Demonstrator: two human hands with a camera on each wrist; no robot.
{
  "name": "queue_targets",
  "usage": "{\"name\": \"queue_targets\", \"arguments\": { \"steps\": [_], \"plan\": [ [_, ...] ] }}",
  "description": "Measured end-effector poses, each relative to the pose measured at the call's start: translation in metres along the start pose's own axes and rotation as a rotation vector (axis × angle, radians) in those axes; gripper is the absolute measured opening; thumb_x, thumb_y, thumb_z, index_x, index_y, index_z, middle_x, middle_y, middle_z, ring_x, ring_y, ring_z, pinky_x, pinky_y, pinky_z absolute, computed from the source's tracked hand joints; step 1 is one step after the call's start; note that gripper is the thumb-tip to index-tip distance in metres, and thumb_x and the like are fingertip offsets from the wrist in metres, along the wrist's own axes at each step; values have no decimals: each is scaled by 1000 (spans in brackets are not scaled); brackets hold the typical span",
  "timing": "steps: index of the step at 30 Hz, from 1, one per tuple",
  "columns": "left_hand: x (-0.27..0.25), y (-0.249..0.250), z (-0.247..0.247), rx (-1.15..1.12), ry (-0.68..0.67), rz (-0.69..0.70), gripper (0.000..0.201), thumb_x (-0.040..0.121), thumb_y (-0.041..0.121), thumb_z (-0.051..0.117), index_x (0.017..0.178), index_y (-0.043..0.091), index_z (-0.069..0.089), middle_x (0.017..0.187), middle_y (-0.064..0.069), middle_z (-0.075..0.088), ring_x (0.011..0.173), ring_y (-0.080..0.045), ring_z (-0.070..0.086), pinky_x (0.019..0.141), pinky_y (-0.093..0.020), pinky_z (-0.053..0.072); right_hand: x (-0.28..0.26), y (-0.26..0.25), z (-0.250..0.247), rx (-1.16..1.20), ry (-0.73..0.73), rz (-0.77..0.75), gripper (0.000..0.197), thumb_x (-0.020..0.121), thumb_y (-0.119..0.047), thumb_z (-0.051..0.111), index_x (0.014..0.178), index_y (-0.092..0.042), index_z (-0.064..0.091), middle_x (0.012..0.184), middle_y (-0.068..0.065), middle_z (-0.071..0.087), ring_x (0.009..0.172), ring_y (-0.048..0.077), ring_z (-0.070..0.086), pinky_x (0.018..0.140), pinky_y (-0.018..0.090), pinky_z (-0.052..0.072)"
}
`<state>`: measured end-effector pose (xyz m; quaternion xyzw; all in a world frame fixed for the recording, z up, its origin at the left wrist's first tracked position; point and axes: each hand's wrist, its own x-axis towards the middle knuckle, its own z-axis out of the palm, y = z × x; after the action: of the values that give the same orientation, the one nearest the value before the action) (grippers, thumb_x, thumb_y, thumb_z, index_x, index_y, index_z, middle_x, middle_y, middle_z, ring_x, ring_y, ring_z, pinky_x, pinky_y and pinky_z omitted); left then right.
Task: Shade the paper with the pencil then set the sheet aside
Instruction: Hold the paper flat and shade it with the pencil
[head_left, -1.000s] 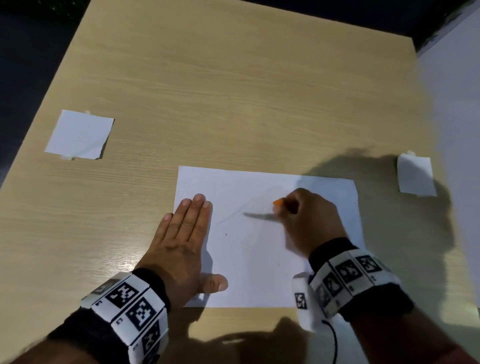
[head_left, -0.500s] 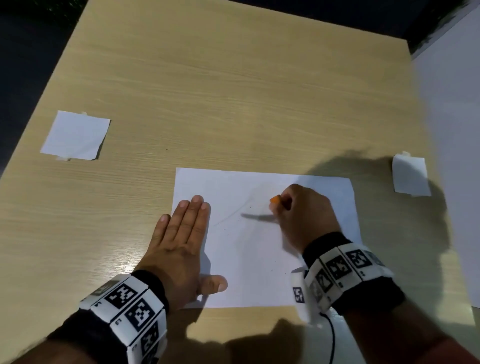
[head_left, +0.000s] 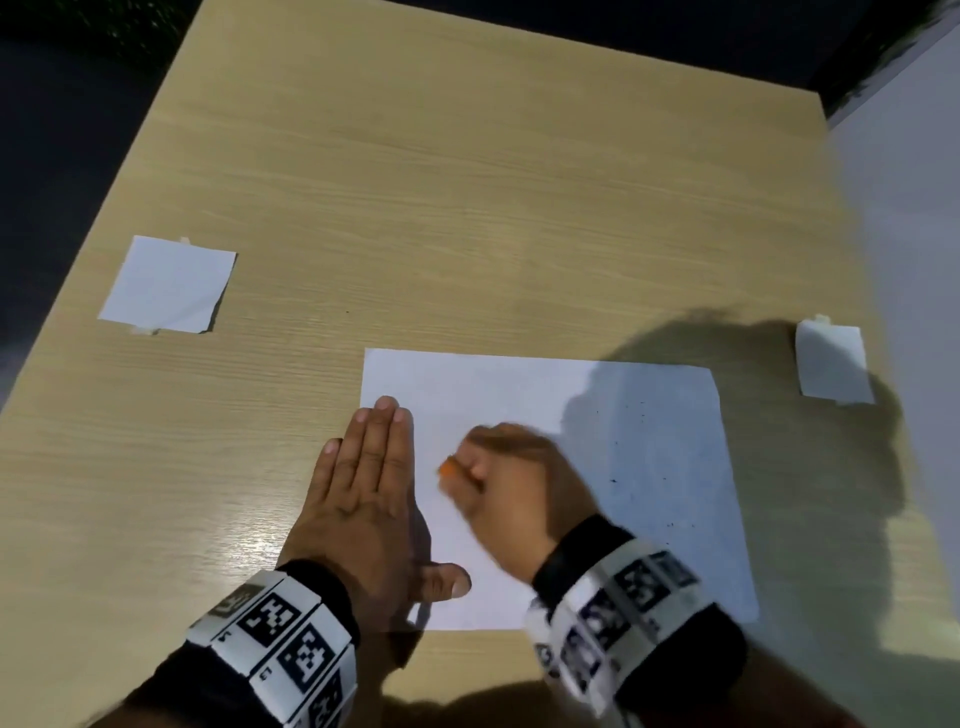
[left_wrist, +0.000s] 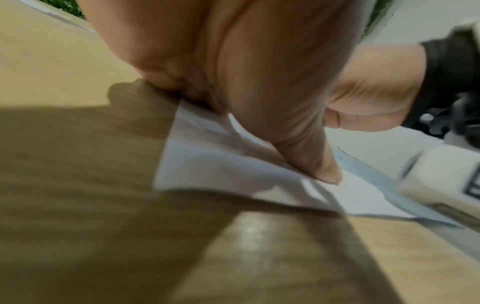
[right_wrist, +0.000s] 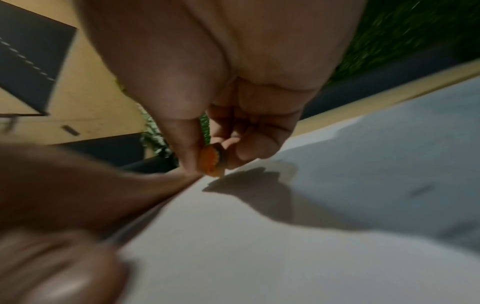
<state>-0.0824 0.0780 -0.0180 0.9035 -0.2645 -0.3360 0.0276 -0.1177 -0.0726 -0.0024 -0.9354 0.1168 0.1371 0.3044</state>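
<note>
A white rectangular sheet of paper (head_left: 545, 395) lies flat on the light wood-grain desk (head_left: 467, 208), near its front edge. The left hand (head_left: 363, 499) rests palm-down on the sheet's left edge, fingers (head_left: 387, 431) straight and together, thumb spread onto the paper. The right hand (head_left: 519, 483) sits on the sheet just beside the left, its fingers curled around a short orange-tipped pencil (right_wrist: 211, 161) whose tip meets the paper. Two small white paper squares (head_left: 166, 283) are taped well apart toward the desk's left and right sides.
</note>
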Motion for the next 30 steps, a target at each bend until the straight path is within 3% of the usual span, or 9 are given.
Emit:
{"name": "queue_targets", "arguments": {
  "steps": [3, 8, 11, 14, 20, 23, 26, 28, 30],
  "plan": [
    [0, 0, 0, -32, -4, 18, 131, 55, 91, 26, 125, 14, -53, 135, -1, -59, 126, -16, -52, 111, -37, -26, 2, -9, 8, -59, -16, -31, 21, 94, -32, 47, 91, -14, 59, 93, 5, 61, 87, 24, 56, 73, 29, 43],
    [2, -5, 6, -53, 11, 25, 136, 57, 93, 38, 125, 18, -53, 131, 3, -61, 128, -15, -50, 108, -36, -29, 26, 38, -39, -126, 201, 313, 27, 90, -37, 53, 81, -14, 62, 82, 3, 67, 79, 21, 60, 67, 28, 45],
    [3, -3, 4, -24, -15, 14, 136, 61, 91, 40, 126, 15, -52, 130, 0, -62, 128, -18, -50, 111, -39, -26, 17, 11, -19, -103, 137, 111, 24, 91, -34, 53, 81, -14, 61, 83, 4, 66, 80, 24, 60, 70, 29, 44],
    [2, -4, 4, -67, 6, 38, 135, 61, 90, 41, 125, 18, -53, 129, 3, -63, 126, -15, -52, 107, -35, -30, -2, -14, 6, -56, 20, -57, 22, 91, -31, 52, 72, -20, 49, 76, -4, 55, 71, 15, 48, 68, 24, 35],
    [3, -7, 7, -70, 28, 49, 135, 57, 93, 35, 128, 16, -51, 134, 1, -59, 127, -15, -51, 107, -36, -29, 26, 46, -45, -153, 200, 345, 26, 90, -39, 53, 86, -15, 63, 87, 6, 68, 85, 27, 62, 67, 28, 41],
    [3, -7, 8, -106, 84, 75, 135, 55, 93, 35, 129, 19, -49, 139, 1, -54, 129, -13, -49, 106, -34, -31, 19, 31, -33, -123, 204, 238, 23, 90, -36, 54, 84, -15, 62, 88, 5, 68, 85, 26, 62, 69, 29, 46],
    [3, -8, 8, -113, 91, 79, 134, 53, 93, 34, 126, 21, -51, 137, 2, -55, 125, -11, -52, 103, -31, -33, 2, 0, -1, -80, 30, 7, 23, 90, -36, 53, 74, -20, 49, 79, -2, 60, 76, 20, 55, 69, 27, 42],
    [4, -8, 9, -131, 101, 88, 134, 54, 94, 35, 127, 21, -51, 137, 3, -55, 126, -11, -51, 103, -30, -34, 9, 11, -5, -98, 56, 56, 23, 90, -36, 53, 75, -19, 52, 82, -1, 63, 77, 20, 56, 71, 28, 44],
    [4, -10, 10, -142, 148, 107, 133, 53, 95, 35, 130, 24, -47, 142, 3, -49, 128, -10, -48, 102, -28, -35, 22, 35, -26, -91, 130, 241, 22, 90, -38, 54, 84, -18, 61, 88, 1, 68, 76, 19, 57, 69, 27, 44]
  ]
}}
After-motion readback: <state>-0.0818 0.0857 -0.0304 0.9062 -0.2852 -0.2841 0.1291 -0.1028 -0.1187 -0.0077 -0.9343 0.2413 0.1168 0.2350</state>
